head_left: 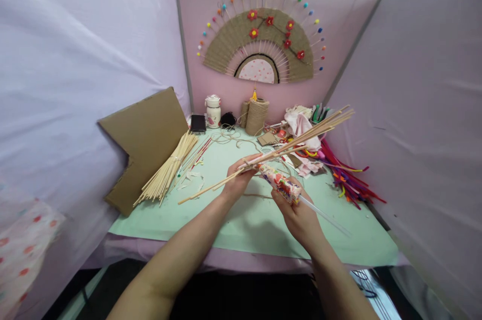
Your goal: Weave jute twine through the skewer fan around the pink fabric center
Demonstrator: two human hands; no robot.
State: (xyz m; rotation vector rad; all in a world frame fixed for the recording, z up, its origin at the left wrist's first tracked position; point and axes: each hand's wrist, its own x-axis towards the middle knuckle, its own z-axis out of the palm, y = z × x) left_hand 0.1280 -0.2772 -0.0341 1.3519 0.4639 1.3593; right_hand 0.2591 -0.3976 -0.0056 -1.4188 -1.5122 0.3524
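My left hand (240,179) is closed round a bundle of thin wooden sticks (316,129), held aslant above the table with the fanned ends up to the right. A few of the sticks poke out to the lower left. In my right hand (299,214) is a hot glue gun (280,183) with a colourful floral pattern. A translucent glue stick (326,217) juts from its back end. The gun's front points at the sticks beside my left fingers; whether it touches them I cannot tell.
On the left lie a tied stick bundle (169,167) and a cardboard sheet (146,144). Twine spools (258,117), a white jar (213,112) and a black yarn ball (228,120) stand at the back. Pipe cleaners (348,182) and fabric scraps (299,124) crowd the right. A decorated fan (271,34) hangs behind.
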